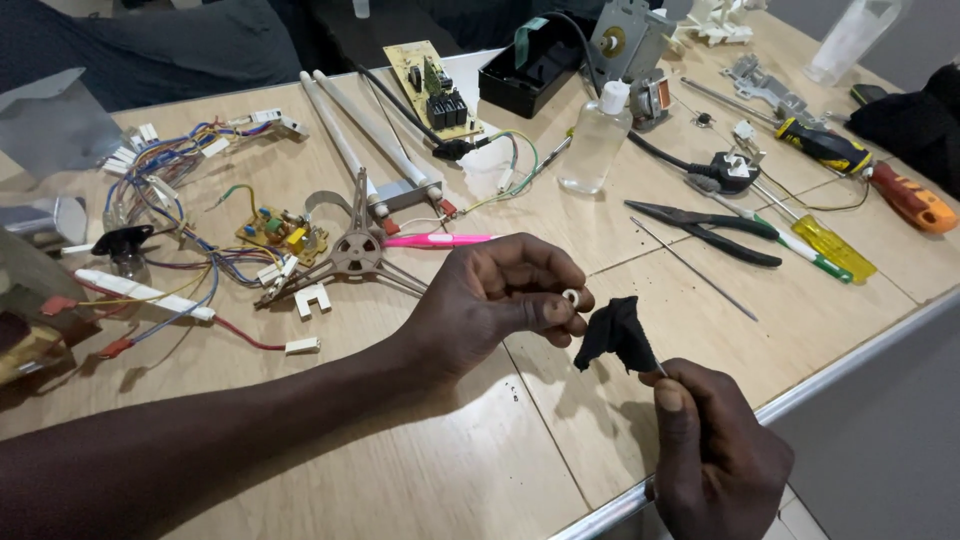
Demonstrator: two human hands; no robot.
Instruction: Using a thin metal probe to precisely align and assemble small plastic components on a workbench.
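Pinching a small white ring [571, 296] between thumb and fingertips, the left hand [490, 300] holds it above the wooden surface [420, 450], just beside a scrap of black cloth [615, 335]. The right hand [715, 450] has its grip pressed together on that cloth and a thin rod. Wiping well probably calls for a steady ring and small, light strokes. Pliers [700, 228] lie beyond.

Matt black cloth [615, 335], smooth white plastic ring [571, 296], pale wood table [420, 470].
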